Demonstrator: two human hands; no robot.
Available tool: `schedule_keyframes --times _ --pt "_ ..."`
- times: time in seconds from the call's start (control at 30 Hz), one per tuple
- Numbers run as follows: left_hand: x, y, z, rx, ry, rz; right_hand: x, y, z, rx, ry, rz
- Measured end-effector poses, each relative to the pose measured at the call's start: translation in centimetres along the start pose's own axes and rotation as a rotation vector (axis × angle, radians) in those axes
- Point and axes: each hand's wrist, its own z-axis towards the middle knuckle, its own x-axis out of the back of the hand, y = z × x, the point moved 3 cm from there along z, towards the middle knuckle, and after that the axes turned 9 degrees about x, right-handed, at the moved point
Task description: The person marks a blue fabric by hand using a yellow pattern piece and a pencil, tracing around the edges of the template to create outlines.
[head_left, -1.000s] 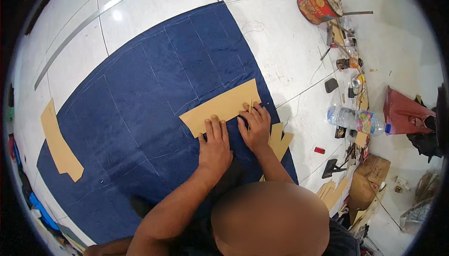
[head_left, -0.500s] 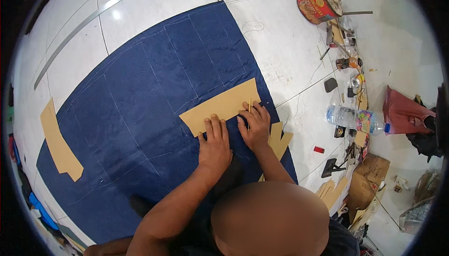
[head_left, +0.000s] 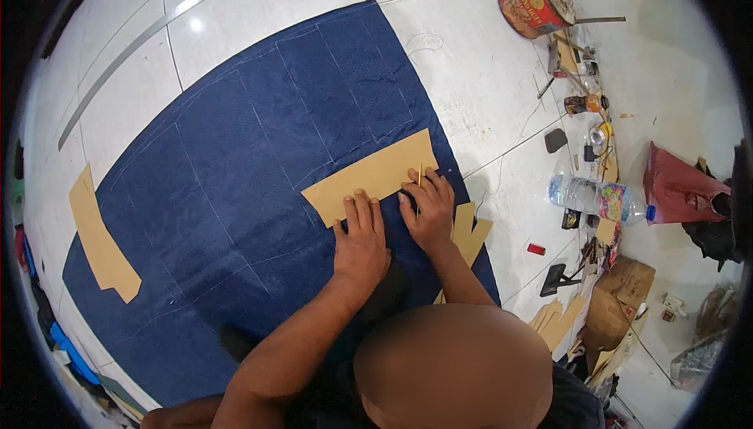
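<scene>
A large dark blue cloth (head_left: 212, 186) lies spread on the floor, marked with thin white lines. On it rests a tan card pattern piece (head_left: 376, 166), roughly rectangular and slanting up to the right. My left hand (head_left: 361, 237) presses flat on its lower edge, fingers stretched out. By the card's right end, my right hand (head_left: 429, 213) touches the card with bent fingers. Between those fingers sits a thin yellow pencil-like stick (head_left: 420, 172), pointing away from me. Another tan pattern piece (head_left: 102, 241) overlaps the cloth's left edge.
Right of my right arm lie more card strips (head_left: 467, 233). Along the right side are a red tin (head_left: 537, 5), a plastic bottle (head_left: 600, 199), a small red object (head_left: 536, 249) and a cardboard box (head_left: 620, 299). A long metal strip (head_left: 172, 15) lies beyond the cloth.
</scene>
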Motion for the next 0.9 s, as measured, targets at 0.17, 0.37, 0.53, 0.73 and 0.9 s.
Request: schedule_keyframes --times 0.17,0.37,0.53,0.73,0.9 --pt "-0.4 0.0 -0.1 0.006 -0.007 -0.023 -0.2 -0.1 0.0 -0.003 0.01 0.003" --pt "0.0 0.0 -0.1 0.006 -0.02 -0.039 -0.2 0.0 0.0 0.005 0.02 -0.003" --pt "-0.3 0.3 0.2 0.007 -0.015 -0.007 0.3 0.0 0.1 0.002 0.032 -0.007" --pt "0.4 -0.3 -0.3 0.024 -0.054 -0.013 0.7 -0.6 0.0 -0.061 0.072 0.102" --pt "-0.5 0.4 0.1 0.034 -0.015 -0.004 1.4 -0.3 -0.1 -0.101 0.036 0.137"
